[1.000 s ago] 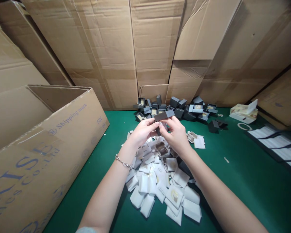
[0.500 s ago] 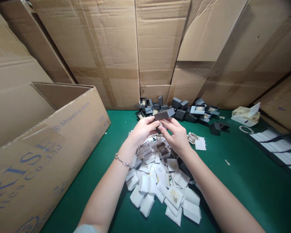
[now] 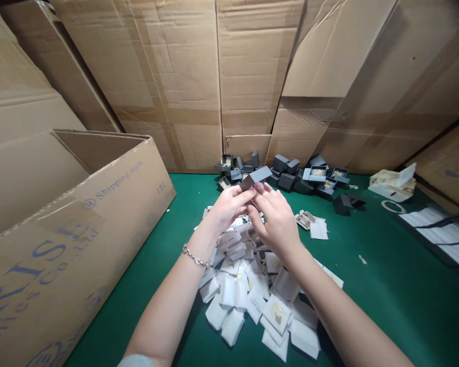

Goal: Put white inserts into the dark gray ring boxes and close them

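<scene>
Rectangular dark-grey card box (image 3: 257, 176): matt, smooth finish. Heap of white paper-wrapped pieces (image 3: 237, 290): soft, matt paper. Silver metal chain bracelet (image 3: 195, 258): bright, polished links. Green surface (image 3: 390, 290): smooth, faint sheen. Brown corrugated cardboard carton (image 3: 110, 214): dull board, blue print. Brown cardboard sheets (image 3: 183, 66): creased, matt, with glossy tape strips.

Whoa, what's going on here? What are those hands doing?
A person is holding a small dark grey box up with both hands, the left hand and the right hand. Below the hands lies a heap of white squares on a green table. More grey boxes are piled behind them, and a big cardboard box stands on the left.
</scene>
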### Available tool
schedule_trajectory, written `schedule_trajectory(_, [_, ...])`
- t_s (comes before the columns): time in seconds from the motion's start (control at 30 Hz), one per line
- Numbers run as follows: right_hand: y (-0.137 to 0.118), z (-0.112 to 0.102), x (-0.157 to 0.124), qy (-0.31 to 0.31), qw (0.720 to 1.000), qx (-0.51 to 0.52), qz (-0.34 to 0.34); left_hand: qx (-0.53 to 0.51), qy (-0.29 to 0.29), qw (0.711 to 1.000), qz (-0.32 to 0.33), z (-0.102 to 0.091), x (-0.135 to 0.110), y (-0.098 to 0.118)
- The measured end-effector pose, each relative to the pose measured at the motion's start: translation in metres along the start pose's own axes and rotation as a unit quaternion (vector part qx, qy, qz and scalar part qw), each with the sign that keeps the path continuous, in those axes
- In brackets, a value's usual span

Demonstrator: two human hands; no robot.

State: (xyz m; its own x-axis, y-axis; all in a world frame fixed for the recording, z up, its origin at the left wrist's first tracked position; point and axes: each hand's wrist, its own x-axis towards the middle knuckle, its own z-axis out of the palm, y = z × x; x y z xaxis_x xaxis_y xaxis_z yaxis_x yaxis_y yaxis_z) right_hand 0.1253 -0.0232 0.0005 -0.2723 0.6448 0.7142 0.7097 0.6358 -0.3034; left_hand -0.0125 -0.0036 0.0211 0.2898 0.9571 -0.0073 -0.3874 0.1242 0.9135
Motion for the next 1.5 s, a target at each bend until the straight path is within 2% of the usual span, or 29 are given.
schedule_trajectory(0.07, [0.000, -0.007, 0.004, -0.021, 0.999, 0.043, 0.025, 0.002, -0.008, 1.000, -0.004, 0.000, 0.002, -0.003])
schedule_trajectory(0.13, [0.004, -0.012, 0.008, -0.030, 0.989, 0.127, 0.069, -0.007, -0.005, 1.000, -0.003, 0.000, 0.004, -0.007])
schedule_trajectory(0.23, [0.012, -0.017, 0.012, 0.017, 0.946, 0.273, 0.174, -0.030, 0.011, 0.999, 0.003, 0.002, 0.007, -0.014])
schedule_trajectory(0.33, [0.019, -0.014, 0.014, 0.059, 0.901, 0.339, 0.266, -0.053, 0.023, 0.998, 0.005, 0.006, 0.010, -0.019])
schedule_trajectory(0.43, [0.022, -0.009, 0.016, 0.006, 0.875, 0.355, 0.329, -0.068, 0.038, 0.997, 0.007, 0.007, 0.011, -0.021])
schedule_trajectory(0.53, [0.022, -0.005, 0.018, -0.056, 0.828, 0.397, 0.391, -0.071, 0.040, 0.997, 0.017, 0.004, 0.012, -0.022])
schedule_trajectory(0.63, [0.021, -0.003, 0.018, -0.068, 0.795, 0.442, 0.410, -0.063, 0.031, 0.997, 0.026, 0.003, 0.012, -0.022])
schedule_trajectory(0.7, [0.020, -0.003, 0.017, -0.037, 0.806, 0.450, 0.383, -0.058, 0.033, 0.997, 0.031, 0.005, 0.012, -0.023])
schedule_trajectory(0.83, [0.020, -0.003, 0.012, 0.047, 0.874, 0.388, 0.290, -0.048, 0.020, 0.998, 0.025, 0.007, 0.009, -0.024])
schedule_trajectory(0.9, [0.020, -0.004, 0.010, 0.061, 0.889, 0.366, 0.268, -0.042, -0.007, 0.999, 0.016, 0.005, 0.008, -0.025])
schedule_trajectory(1.07, [0.019, 0.000, 0.008, 0.077, 0.884, 0.374, 0.270, -0.025, -0.048, 0.999, 0.004, -0.002, 0.009, -0.026])
schedule_trajectory(1.17, [0.018, 0.003, 0.008, 0.109, 0.864, 0.413, 0.268, -0.031, -0.044, 0.998, 0.029, -0.001, 0.010, -0.028])
schedule_trajectory(1.3, [0.015, 0.003, 0.009, 0.106, 0.833, 0.469, 0.274, -0.015, -0.038, 0.997, 0.060, 0.003, 0.010, -0.030])
schedule_trajectory(1.5, [0.013, -0.002, 0.010, 0.136, 0.858, 0.416, 0.268, -0.011, -0.035, 0.997, 0.071, 0.012, 0.007, -0.030])
